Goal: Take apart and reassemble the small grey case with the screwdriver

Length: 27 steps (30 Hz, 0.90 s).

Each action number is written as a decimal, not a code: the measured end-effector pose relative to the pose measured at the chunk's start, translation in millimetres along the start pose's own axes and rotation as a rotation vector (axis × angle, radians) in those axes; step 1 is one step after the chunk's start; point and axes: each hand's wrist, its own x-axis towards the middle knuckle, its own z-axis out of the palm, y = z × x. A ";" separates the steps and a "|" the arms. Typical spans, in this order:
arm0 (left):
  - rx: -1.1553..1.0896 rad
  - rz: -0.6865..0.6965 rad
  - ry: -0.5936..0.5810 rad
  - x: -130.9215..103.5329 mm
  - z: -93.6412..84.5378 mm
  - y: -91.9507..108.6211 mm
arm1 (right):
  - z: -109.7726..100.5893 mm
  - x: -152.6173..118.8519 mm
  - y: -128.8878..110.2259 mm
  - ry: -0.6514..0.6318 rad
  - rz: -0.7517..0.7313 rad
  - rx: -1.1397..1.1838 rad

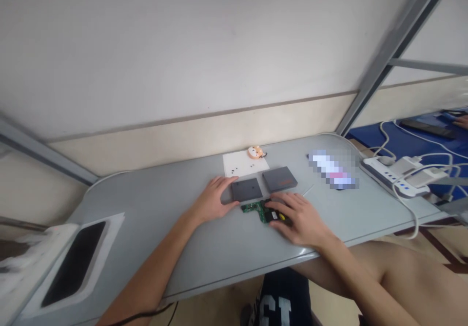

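My left hand (213, 200) spans the left end of a flat dark grey case half (247, 190), with index finger and thumb at its two left corners. The case half lies flat on the grey table. Just in front of it is a green circuit board (260, 211) with a black part attached at its right. My right hand (298, 219) has its fingers curled over that black part and hides some of it. A second dark grey case piece (280, 179) with faint reddish marking lies behind, to the right.
Several tiny dark screws (234, 170) lie on white paper (239, 161) beside an orange-and-white animal-faced item (255, 152). A thin rod (308, 190), a blurred lit phone (332, 170) and a power strip (397, 177) are rightward. A black tablet-like slab (75, 262) lies left.
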 end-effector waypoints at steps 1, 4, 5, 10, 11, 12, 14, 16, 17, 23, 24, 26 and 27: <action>-0.002 0.000 -0.005 -0.4 -1.1 0.7 | -0.8 -0.7 -2.2 -0.030 -0.007 0.011; -0.003 -0.009 -0.018 -1.7 -4.3 3.2 | -1.4 -0.9 -6.1 -0.074 0.004 0.029; -0.002 -0.014 -0.021 -2.2 -5.5 4.0 | -1.1 -0.6 -6.5 -0.077 0.015 0.027; -0.003 -0.030 -0.033 -3.4 -10.3 7.1 | 1.6 -1.9 -4.2 -0.064 0.016 0.041; -0.004 -0.028 -0.031 -3.5 -10.7 7.2 | 2.0 -2.3 -3.4 -0.054 -0.002 0.050; -0.005 -0.025 -0.027 -3.5 -10.9 7.3 | 2.2 -2.1 -2.8 -0.039 -0.018 0.052; -0.007 -0.013 -0.016 -3.5 -10.9 7.1 | 1.9 1.8 -2.6 -0.007 -0.034 0.032; -0.012 -0.001 -0.003 -3.5 -10.4 6.8 | 1.0 12.1 -3.8 0.016 -0.037 -0.018; -0.014 0.001 0.001 -3.6 -10.0 6.6 | 0.5 19.8 -4.8 0.018 -0.036 -0.047; -0.021 -0.010 0.020 -4.3 -7.8 5.0 | 4.2 71.9 -6.1 -0.075 -0.012 -0.103; -0.021 -0.015 0.018 -4.4 -7.7 4.9 | 5.7 77.0 -5.0 -0.089 -0.019 -0.091; -0.023 -0.024 0.014 -4.7 -7.5 5.1 | 8.5 82.3 -2.6 -0.086 -0.023 -0.063; -0.023 -0.028 0.011 -4.8 -7.3 5.3 | 9.7 83.0 -1.4 -0.072 -0.019 -0.048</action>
